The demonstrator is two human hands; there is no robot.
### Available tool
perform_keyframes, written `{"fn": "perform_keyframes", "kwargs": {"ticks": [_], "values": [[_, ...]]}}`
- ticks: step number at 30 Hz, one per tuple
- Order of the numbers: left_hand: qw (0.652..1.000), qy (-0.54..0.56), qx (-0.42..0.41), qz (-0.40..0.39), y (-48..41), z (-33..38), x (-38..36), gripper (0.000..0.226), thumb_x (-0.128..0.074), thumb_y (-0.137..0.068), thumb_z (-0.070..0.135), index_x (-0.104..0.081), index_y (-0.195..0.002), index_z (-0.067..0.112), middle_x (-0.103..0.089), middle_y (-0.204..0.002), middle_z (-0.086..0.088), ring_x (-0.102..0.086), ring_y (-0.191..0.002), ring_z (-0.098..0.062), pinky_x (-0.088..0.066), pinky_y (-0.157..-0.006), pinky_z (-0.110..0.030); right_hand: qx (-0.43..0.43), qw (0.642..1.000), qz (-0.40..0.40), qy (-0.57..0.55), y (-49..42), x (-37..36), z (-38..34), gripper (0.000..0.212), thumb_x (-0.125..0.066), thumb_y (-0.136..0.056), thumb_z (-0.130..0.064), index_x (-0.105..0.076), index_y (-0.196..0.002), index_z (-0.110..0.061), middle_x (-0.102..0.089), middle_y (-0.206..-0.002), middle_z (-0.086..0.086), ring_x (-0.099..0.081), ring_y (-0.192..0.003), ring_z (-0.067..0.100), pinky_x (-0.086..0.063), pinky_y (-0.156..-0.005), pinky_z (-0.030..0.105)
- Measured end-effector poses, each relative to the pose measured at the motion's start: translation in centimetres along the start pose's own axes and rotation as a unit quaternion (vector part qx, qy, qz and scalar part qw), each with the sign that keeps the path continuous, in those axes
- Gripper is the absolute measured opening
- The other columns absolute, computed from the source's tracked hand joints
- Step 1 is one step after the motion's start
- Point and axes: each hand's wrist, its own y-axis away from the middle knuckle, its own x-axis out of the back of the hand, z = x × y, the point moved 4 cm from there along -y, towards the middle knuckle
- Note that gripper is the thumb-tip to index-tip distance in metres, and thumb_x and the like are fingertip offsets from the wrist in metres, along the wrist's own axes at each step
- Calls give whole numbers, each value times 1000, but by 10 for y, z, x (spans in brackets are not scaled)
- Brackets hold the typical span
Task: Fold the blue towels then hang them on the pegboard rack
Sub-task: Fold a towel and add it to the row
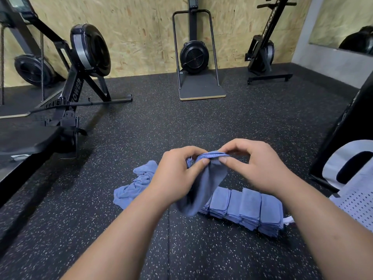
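Along the left edge, a black rowing machine (76, 77) is standing on the speckled rubber floor (201, 122), its rail running out of frame at the lower left. Just right of it, a crumpled blue towel (135, 184) is lying on the floor, its right side passing behind the left forearm. The left hand (177, 174) is pinching the top hem of a held blue towel (203, 182) between thumb and fingers, a narrow grip closed on the cloth. That towel is hanging doubled from the hem, its lower end blurring. The right hand (256, 164) is pinching the same hem just beside the left, thumb below and fingers curled above. Below the right wrist, a row of folded blue towels (248, 207) is sitting in touching stacks on the floor, its left end hiding behind the hanging cloth. Open floor is stretching from the hands to the far wall, where a ski trainer (194, 55) and an upright rower (262, 53) are standing well apart. At the right edge, a white perforated chair (353, 178) is being cut off by the frame, and a black panel (351, 126) behind it is hard to make out.
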Motion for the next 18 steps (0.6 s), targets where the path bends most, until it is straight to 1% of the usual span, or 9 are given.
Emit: {"fn": "perform_keyframes", "kwargs": {"ticks": [3, 6, 7, 8, 10, 11, 13, 16, 18], "values": [[1000, 7, 0, 1, 0, -1, 1, 13, -74, -98, 26, -80, -108, 31, -77, -99, 25, -71, -99, 2, -55, -95, -33, -13, 1000, -5, -1, 0, 1, 2, 12, -78, -96, -25, -79, -102, -35, -77, -102, -23, -71, -103, 2, -54, -99, 40], [999, 46, 16, -18, 0, -2, -2, 11, -74, -99, 27, -80, -107, 29, -78, -100, 21, -72, -100, 0, -56, -94, -34, -23, 999, 15, -20, 0, 0, 1, 10, -82, -92, -25, -80, -98, -33, -79, -98, -20, -73, -99, 4, -56, -95, 42], [997, 74, 27, -21, -1, -1, -3, 10, -72, -100, 30, -81, -105, 27, -79, -98, 18, -72, -98, 0, -55, -93, -33, -25, 999, 26, -27, -1, 0, 1, 9, -84, -90, -25, -81, -95, -32, -79, -95, -19, -73, -96, 3, -57, -94, 40], [994, 99, 42, -21, -1, -1, -4, 15, -69, -103, 34, -81, -101, 25, -79, -95, 14, -71, -94, 0, -55, -91, -32, -25, 999, 35, -31, -1, 1, -1, 9, -85, -88, -24, -81, -93, -30, -79, -93, -20, -74, -94, 2, -57, -93, 37], [989, 133, 70, -18, -2, -2, -7, 32, -61, -106, 43, -81, -96, 21, -79, -92, 2, -65, -86, -3, -55, -87, -35, -25, 998, 42, -42, 0, 0, -4, 10, -88, -85, -22, -82, -89, -29, -79, -90, -20, -74, -91, 0, -56, -89, 29], [986, 143, 79, -23, -2, -3, -9, 33, -61, -107, 43, -81, -96, 20, -78, -93, -3, -63, -84, -5, -54, -88, -37, -24, 998, 41, -46, 1, 0, -6, 11, -88, -84, -20, -82, -88, -28, -79, -89, -20, -74, -91, 0, -56, -87, 26], [979, 174, 92, -47, -1, -2, -11, 20, -69, -104, 33, -82, -97, 19, -79, -93, 0, -65, -85, -5, -55, -89, -37, -26, 998, 37, -44, 1, -1, -6, 13, -90, -83, -19, -82, -86, -29, -79, -88, -19, -73, -89, 0, -54, -85, 23], [962, 232, 123, -76, 1, -3, -12, 8, -77, -98, 22, -83, -99, 17, -81, -99, -5, -68, -89, -11, -57, -93, -40, -27, 998, 24, -57, 2, -2, -5, 13, -91, -81, -18, -81, -86, -26, -80, -90, -15, -74, -91, 5, -57, -90, 35], [954, 259, 138, -66, 1, -3, -11, 6, -79, -95, 17, -83, -97, 14, -80, -99, -10, -68, -88, -12, -55, -91, -38, -30, 994, 7, -100, 2, -3, -5, 15, -90, -81, -12, -80, -86, -21, -81, -94, -9, -77, -94, 12, -59, -94, 43]]}}
